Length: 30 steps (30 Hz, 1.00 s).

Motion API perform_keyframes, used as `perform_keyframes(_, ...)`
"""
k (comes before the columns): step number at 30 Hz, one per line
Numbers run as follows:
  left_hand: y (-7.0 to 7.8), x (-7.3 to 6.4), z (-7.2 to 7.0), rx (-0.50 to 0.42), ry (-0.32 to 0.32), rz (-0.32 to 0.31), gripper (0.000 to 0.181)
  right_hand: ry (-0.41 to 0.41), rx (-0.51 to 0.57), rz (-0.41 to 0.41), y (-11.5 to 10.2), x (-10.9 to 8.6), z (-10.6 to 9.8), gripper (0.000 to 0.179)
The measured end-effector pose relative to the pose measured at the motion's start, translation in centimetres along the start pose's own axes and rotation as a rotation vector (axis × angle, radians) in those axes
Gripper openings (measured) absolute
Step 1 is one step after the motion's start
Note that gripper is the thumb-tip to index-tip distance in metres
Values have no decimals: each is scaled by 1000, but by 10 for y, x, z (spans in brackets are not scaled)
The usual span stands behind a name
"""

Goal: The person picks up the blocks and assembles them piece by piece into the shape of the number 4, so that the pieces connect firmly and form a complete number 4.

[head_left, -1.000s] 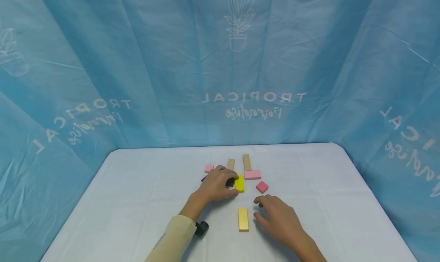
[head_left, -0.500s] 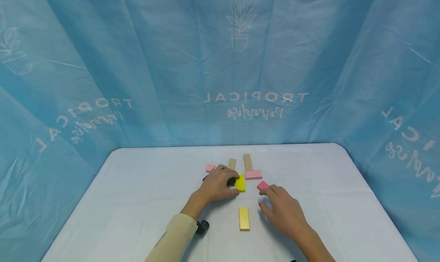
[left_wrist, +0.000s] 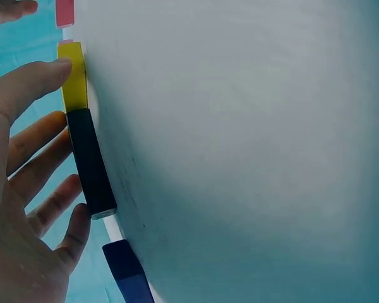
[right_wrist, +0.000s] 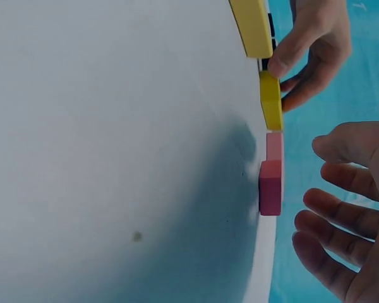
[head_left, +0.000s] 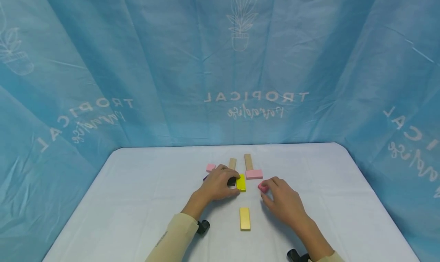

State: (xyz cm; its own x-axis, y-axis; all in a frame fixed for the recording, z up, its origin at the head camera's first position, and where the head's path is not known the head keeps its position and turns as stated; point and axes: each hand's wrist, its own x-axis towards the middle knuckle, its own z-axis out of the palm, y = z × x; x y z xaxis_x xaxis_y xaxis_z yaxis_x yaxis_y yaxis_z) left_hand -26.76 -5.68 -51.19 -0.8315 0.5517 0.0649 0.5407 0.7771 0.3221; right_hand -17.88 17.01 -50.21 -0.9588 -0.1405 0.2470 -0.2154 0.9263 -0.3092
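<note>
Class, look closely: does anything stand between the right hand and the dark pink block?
Nothing visible does. The right wrist view shows only open space between the right hand and the dark pink block; the pale pink block lies beyond.

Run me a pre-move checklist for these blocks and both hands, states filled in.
1. Left hand on the bright yellow block: ok, contact shows in the left wrist view.
2. Black block lined up with the bright yellow block: ok, they look end to end in the left wrist view.
3. Right hand gripping the dark pink block: not ok, the right wrist view shows a gap between them.
4. Pale yellow block out of both hands: ok, it lies apart, nearer the person.
5. Whole black block visible from above: not ok, the left hand covers part of it.
</note>
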Motion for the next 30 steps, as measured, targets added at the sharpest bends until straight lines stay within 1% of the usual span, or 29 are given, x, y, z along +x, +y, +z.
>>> perform_keyframes(4,0,0,0,-2,-7,-12,48,-4,-3,-3,3,6,2,28)
perform_keyframes(8,0,0,-1,-15,-5,-4,47,-1,-13,-5,7,11,7,25)
perform_keyframes(11,1,-1,-3,-25,-6,-2,47,-20,-21,11,9,14,11,26)
perform_keyframes(17,2,-1,-4,-24,-15,-13,48,-52,-31,38,11,15,16,29)
perform_keyframes(23,3,1,-7,-33,-25,-32,47,-57,-41,34,12,15,16,31)
perform_keyframes(30,2,1,-7,-40,-25,-11,49,-74,-46,48,11,15,16,29)
